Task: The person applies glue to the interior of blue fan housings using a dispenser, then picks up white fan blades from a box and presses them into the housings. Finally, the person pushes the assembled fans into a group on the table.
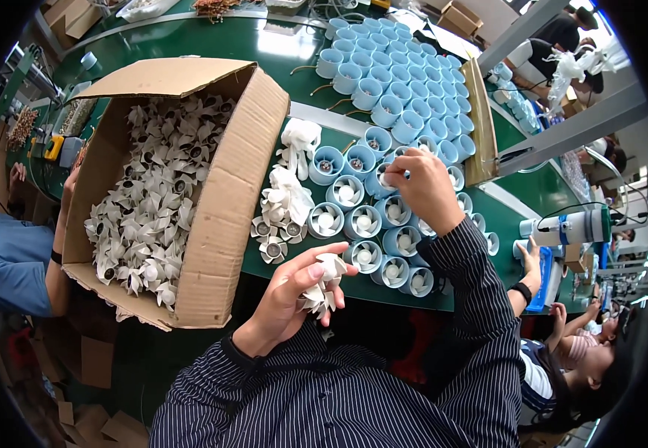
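My left hand (285, 300) is closed around several small white fan wheels (327, 278), held above the table's near edge. My right hand (422, 185) reaches over the group of light blue cups, fingertips pinched at the mouth of one blue cup (378, 184). A white fan wheel seems to be in that pinch, mostly hidden by the fingers. Nearer cups hold seated white fan wheels, such as this fan wheel (325, 222). Two cups just left of my right hand, including this open cup (326, 165), show metal motor parts inside and no fan wheel.
A cardboard box (215, 201) full of white fan wheels stands tilted at left. Loose fan wheels (272, 237) and crumpled white gloves (288, 193) lie beside it on the green table (260, 45). Rows of blue cups extend to a wooden board (481, 127). Other people work on both sides.
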The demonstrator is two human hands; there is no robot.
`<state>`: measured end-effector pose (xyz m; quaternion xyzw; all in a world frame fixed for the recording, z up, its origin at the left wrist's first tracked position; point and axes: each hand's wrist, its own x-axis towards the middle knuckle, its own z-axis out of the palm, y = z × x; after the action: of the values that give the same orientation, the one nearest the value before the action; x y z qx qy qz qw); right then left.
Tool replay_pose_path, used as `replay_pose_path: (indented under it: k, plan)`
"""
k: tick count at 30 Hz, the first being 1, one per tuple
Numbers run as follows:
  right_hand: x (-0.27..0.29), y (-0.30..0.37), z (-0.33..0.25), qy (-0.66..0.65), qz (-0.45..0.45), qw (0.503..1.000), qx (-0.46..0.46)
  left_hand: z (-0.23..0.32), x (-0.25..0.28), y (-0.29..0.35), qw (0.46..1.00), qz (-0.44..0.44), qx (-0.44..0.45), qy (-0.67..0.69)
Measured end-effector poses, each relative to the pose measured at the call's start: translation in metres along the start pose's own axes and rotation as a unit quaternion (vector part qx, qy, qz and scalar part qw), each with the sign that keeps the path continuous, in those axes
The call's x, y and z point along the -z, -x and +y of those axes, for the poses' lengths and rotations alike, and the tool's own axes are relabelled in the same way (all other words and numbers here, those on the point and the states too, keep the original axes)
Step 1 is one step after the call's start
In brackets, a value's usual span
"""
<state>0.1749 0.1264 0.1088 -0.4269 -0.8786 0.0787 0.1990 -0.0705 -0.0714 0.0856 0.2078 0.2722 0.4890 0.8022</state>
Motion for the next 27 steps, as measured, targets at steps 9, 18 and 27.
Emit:
replay_pose_path:
  k: [9,18,27]
  plan:
    - [0.044,0.026,-0.089,-0.267,-0.119,0.954,0.07,0.004,0.001,-0.001,1.0,0.003,0.005,-0.014]
    - [0.037,0.037,-0.094,-0.355,-0.226,0.906,-0.05,0.003,-0.01,-0.004,0.994,-0.01,-0.013,-0.109]
    - [0.024,0.035,-0.034,-0.829,-0.134,0.51,-0.186,0.009,-0.002,0.003,0.997,-0.001,0.001,-0.08]
